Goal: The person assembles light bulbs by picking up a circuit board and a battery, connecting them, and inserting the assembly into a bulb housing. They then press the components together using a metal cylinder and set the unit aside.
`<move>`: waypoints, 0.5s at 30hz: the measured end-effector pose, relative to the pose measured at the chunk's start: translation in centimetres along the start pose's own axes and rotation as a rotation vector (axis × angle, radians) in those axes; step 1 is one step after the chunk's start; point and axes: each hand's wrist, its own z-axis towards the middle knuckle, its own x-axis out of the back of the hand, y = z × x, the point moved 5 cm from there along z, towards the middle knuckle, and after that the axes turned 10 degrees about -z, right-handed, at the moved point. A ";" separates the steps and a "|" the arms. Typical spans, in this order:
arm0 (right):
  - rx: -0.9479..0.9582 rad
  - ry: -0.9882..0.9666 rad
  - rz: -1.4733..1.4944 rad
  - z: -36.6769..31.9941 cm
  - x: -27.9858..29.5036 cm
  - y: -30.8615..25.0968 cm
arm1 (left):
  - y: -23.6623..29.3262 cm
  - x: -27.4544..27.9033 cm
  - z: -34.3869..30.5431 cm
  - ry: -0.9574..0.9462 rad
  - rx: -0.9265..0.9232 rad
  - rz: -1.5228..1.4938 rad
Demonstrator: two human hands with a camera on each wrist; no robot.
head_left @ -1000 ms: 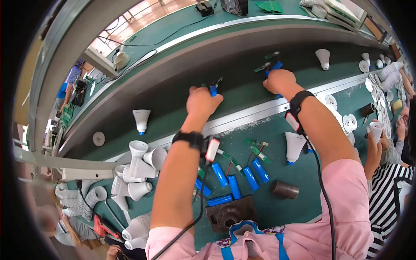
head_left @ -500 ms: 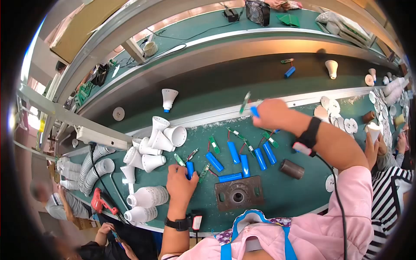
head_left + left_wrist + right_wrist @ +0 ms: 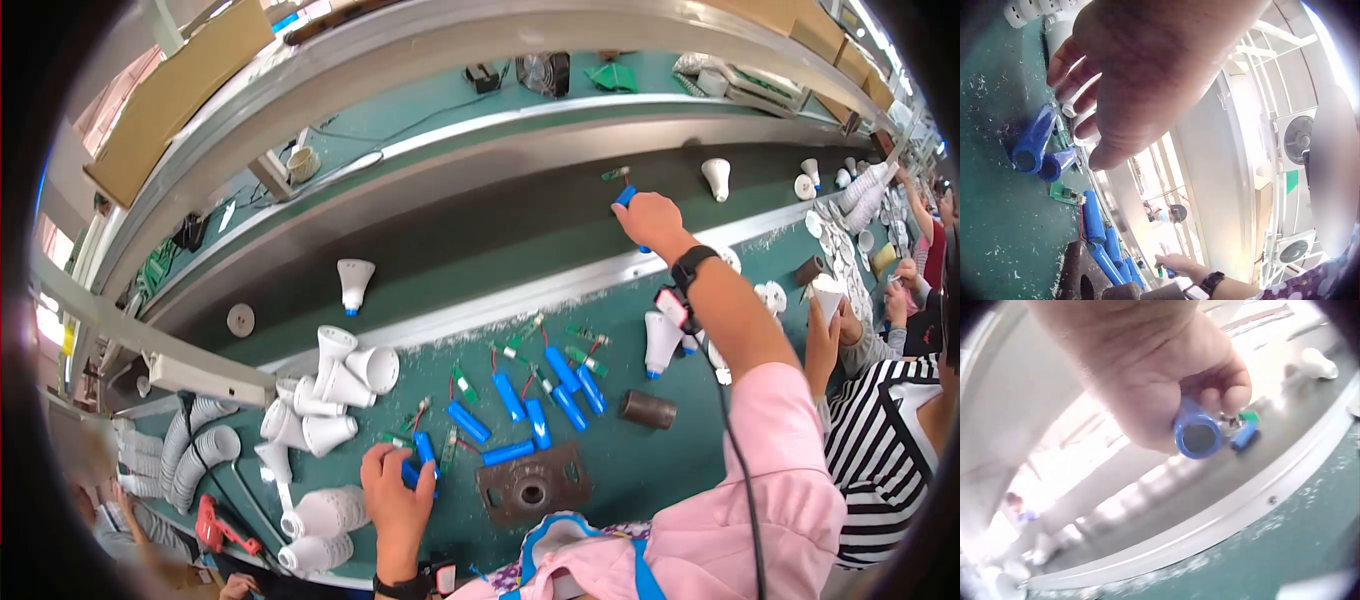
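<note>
My right hand [image 3: 652,218] reaches over the dark belt [image 3: 480,225] behind the metal rail. It grips a blue cylindrical battery [image 3: 1190,417], whose end points at the camera in the right wrist view. By its fingertips lies another blue battery [image 3: 626,195], wired to a small green circuit board [image 3: 615,175]. At the front left of the green table my left hand [image 3: 396,505] hovers with fingers loosely bent. Two blue batteries [image 3: 1035,140] stand out beneath it in the left wrist view, apart from its fingers.
Several wired blue batteries [image 3: 538,424] lie mid-table behind a dark metal block [image 3: 575,487]. A brown tube [image 3: 648,410] sits right of them. White lamp housings [image 3: 345,385] crowd the left, with a red tool [image 3: 212,525] beyond. Another person [image 3: 880,440] works at the right.
Both hands were over the belt with batteries. The left came back to the table and let go of its battery there. My right hand drew back with a battery, then reached over the belt again.
</note>
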 end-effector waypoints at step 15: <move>-0.156 -0.211 0.199 2.3 0.3 1.0 | 0.4 -1.0 1.8 -0.091 -0.086 -0.026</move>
